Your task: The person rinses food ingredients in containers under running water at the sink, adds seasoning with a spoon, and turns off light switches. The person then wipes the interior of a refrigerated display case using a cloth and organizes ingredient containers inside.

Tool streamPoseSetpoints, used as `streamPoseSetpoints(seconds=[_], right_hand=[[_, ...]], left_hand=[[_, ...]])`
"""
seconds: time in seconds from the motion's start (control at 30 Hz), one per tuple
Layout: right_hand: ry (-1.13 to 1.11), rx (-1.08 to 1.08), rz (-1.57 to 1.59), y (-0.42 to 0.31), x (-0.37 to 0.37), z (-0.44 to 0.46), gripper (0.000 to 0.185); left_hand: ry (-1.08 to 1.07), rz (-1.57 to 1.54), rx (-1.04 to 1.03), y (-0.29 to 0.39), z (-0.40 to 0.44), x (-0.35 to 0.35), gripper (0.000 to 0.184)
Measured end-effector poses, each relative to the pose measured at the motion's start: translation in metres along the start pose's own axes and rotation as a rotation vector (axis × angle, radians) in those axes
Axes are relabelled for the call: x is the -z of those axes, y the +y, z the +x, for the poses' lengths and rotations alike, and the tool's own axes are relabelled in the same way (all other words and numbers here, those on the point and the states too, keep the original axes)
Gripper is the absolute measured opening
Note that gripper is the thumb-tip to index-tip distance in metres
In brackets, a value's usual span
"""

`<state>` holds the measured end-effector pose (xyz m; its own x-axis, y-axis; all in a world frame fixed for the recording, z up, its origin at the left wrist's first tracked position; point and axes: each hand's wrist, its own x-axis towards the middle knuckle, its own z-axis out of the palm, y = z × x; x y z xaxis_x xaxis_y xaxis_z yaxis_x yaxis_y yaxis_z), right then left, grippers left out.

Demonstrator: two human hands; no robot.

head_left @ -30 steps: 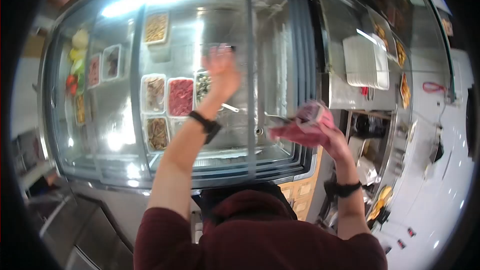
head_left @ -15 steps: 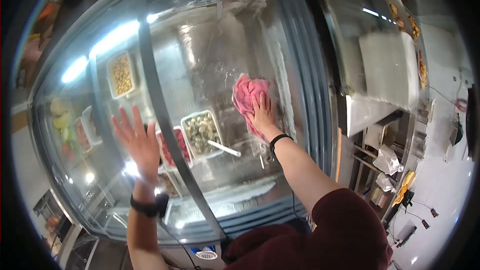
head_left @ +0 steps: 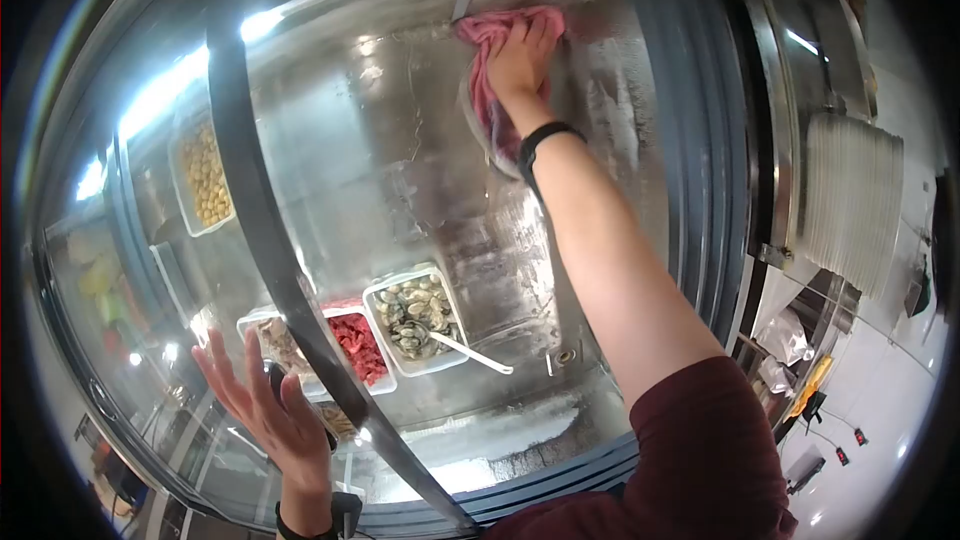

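My right hand [head_left: 522, 62] presses a crumpled pink cloth [head_left: 487, 90] against the metal floor of a display case [head_left: 370, 150], up near its far end. Part of the cloth hangs back beneath my wrist. My left hand [head_left: 265, 405] is raised with its fingers spread and holds nothing; it is over the sliding glass on the left, and I cannot tell whether it touches the pane. Closest to it are a tray of pale food [head_left: 280, 340] and a tray of red chopped meat [head_left: 358, 348]. Beside these stands a white tray of shellfish meat [head_left: 412, 325] with a white-handled spoon [head_left: 470, 352] in it.
A dark metal frame bar [head_left: 262, 210] crosses the case between my arms. Behind the glass sits a tray of small yellowish balls [head_left: 205, 178]. Grey sliding rails [head_left: 705, 170] run along the right edge, with a stack of white trays [head_left: 855, 200] beyond.
My right hand and the pink cloth have slid away from me toward the far end of the case. My left hand has dropped lower, still spread. The view has shifted.
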<state>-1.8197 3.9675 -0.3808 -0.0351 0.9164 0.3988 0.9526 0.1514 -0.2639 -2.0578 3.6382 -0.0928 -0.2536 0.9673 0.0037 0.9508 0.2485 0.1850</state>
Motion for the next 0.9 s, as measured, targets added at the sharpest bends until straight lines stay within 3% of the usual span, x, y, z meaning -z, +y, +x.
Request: streamPoseSetpoints(seconds=[0.2,0.3,0.37,0.43,0.5,0.53,0.6,0.8,0.83,0.87,0.9], right_hand=[[-0.022,0.008,0.038,0.007,-0.008,-0.003,0.058],[-0.048,0.112,0.089,-0.042,0.065,-0.049,0.055],[-0.448,0.260,0.226,-0.062,0.084,-0.123,0.047],[-0.690,0.404,0.396,-0.087,0.133,-0.177,0.037],[-0.850,0.416,0.679,-0.096,0.137,-0.228,0.031],[-0.709,0.431,0.789,-0.096,0.135,-0.246,0.027],[-0.875,0.420,0.637,-0.095,0.157,-0.243,0.018],[-1.065,0.335,0.405,-0.077,0.196,-0.300,0.012],[-1.157,0.286,0.362,-0.076,0.210,-0.301,0.016],[-1.490,0.287,0.264,-0.076,0.214,-0.290,0.024],[-1.591,0.218,0.353,-0.075,0.226,-0.269,0.035]], left_hand=[[0.021,-0.004,0.008,-0.001,-0.002,0.001,0.036],[0.090,0.026,0.001,0.002,0.000,0.003,0.038],[0.141,0.014,-0.019,0.001,-0.001,0.002,0.038],[0.161,0.009,-0.021,-0.001,-0.004,0.001,0.038],[0.193,0.007,-0.025,0.000,-0.003,0.000,0.038],[0.201,0.012,-0.028,0.000,-0.004,-0.001,0.037],[0.211,0.019,-0.034,-0.001,-0.005,-0.002,0.036],[0.210,0.067,0.008,0.000,-0.007,-0.002,0.038],[0.208,0.082,0.017,0.001,-0.007,-0.001,0.038],[0.208,0.101,0.029,0.004,-0.007,0.001,0.039],[0.214,0.091,0.025,0.004,-0.006,0.002,0.039]])
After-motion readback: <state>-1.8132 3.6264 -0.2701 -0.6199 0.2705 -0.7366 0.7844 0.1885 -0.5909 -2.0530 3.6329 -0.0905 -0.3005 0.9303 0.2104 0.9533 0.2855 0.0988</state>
